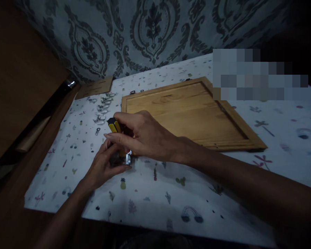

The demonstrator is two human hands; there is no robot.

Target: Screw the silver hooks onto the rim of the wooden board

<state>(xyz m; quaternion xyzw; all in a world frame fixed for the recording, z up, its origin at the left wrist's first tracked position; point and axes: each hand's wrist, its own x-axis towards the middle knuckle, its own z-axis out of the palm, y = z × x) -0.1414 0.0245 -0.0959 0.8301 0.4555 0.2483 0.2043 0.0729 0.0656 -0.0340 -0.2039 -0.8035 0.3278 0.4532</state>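
Right fingers (122,139) wrapped round yellow-and-black handle (114,126), screwdriver probably, tip hidden below them. Left fingers (119,169) curled beside shiny metal piece (128,158) just under right ones; couldn't tell if actually pinching it. Wooden panel (171,107) lay flat right behind right fingers, metal clasps (103,107) beyond left ones, smaller fitting (97,131) nearer, all on desk (147,216). Sketchy bit imo: tip could've skated off slick metal into left fingers if angle was off or hold loose. Dim light didn't help.
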